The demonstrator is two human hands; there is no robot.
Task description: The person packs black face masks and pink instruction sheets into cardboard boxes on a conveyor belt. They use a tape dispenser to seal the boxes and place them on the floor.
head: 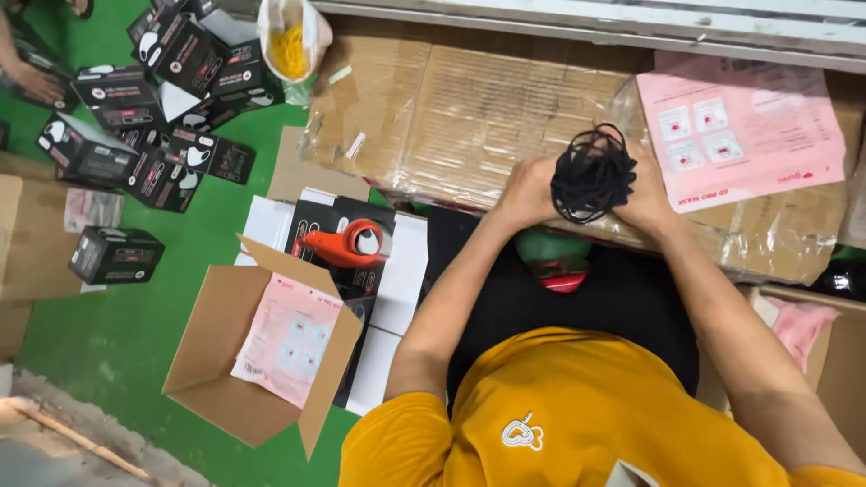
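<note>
Both my hands are raised over a plastic-wrapped stack of flat cardboard (469,117) and close around a tangled bundle of black elastic loops (591,176). My left hand (526,191) grips the bundle's left side. On its right side, my right hand (648,191) has its fingers curled behind the loops. My yellow shirt fills the bottom of the view, with a black surface (622,307) under my forearms.
A pink printed sheet (740,131) lies on the wrapped cardboard at right. An open cardboard box (225,370) holding another pink sheet stands at lower left. Beside it are an orange tape dispenser (347,243), several black boxes (153,99) on the green floor, a bag of yellow bands (290,45) and another person's hand (36,83).
</note>
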